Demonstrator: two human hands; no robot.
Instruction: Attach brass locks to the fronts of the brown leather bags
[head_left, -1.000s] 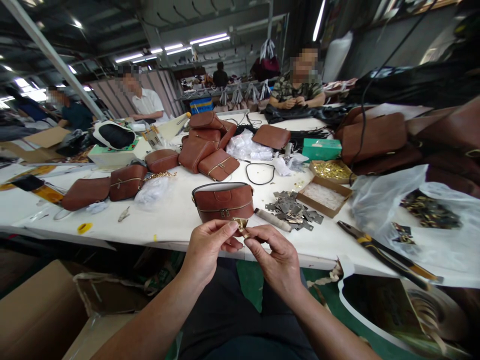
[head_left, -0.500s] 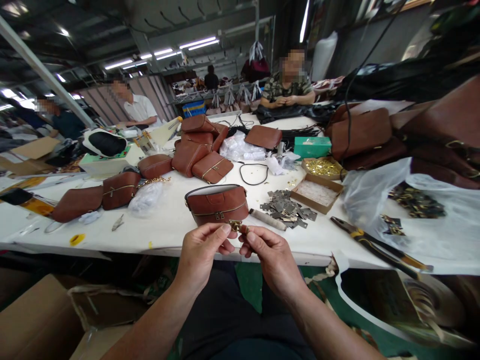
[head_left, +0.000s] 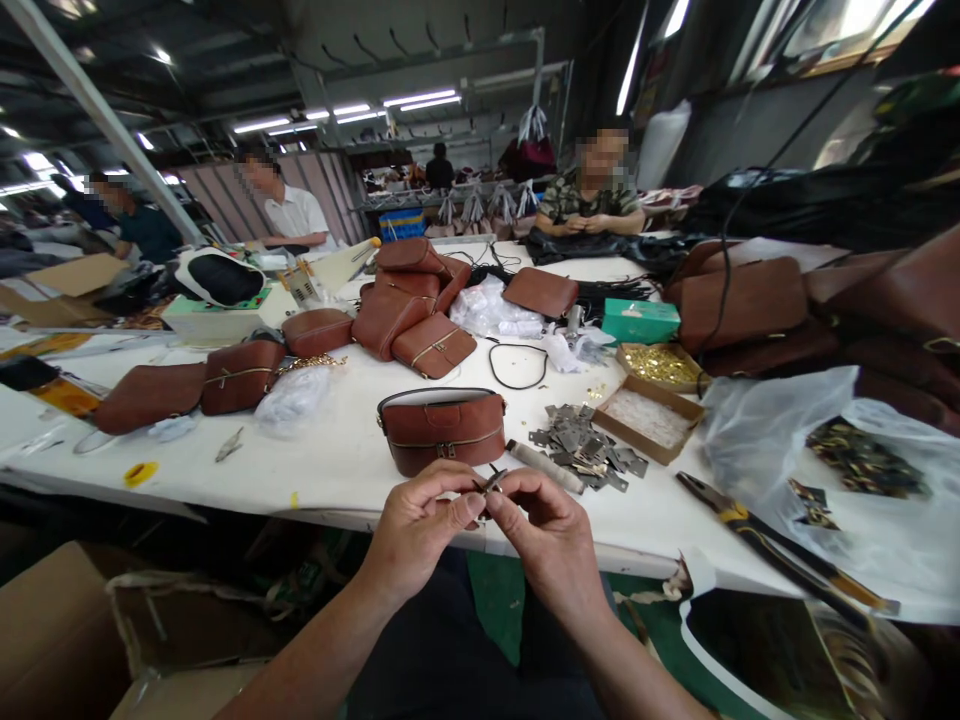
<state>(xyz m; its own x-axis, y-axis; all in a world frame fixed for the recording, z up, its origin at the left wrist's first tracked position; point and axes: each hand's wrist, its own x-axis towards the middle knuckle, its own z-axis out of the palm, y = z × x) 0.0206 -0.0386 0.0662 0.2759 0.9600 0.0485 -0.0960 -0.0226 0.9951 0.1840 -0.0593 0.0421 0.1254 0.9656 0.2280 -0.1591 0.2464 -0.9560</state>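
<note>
My left hand (head_left: 429, 518) and my right hand (head_left: 545, 520) meet over the table's front edge, fingertips pinched around a small metal clasp (head_left: 492, 484) on a brown leather tab. The clasp is turned nearly edge-on, and the fingers cover much of it. Just beyond them stands a small brown leather bag (head_left: 442, 432) with its top open, a pale lining and a front zipper. Beside its right corner lies a grey rod-like tool (head_left: 546, 466), next to a pile of flat metal plates (head_left: 589, 448).
Long-handled pliers (head_left: 780, 545) lie at the right edge, near a clear plastic bag (head_left: 750, 425) of metal fittings. Behind the plates stands a cardboard box (head_left: 628, 442) of small clear pieces. Several brown bags (head_left: 435, 345) are piled farther back. A co-worker (head_left: 589, 200) sits across the table.
The clasp has been turned from showing its brass face to nearly edge-on. Both hands have drawn closer together and moved slightly lower. The camera view has shifted a little.
</note>
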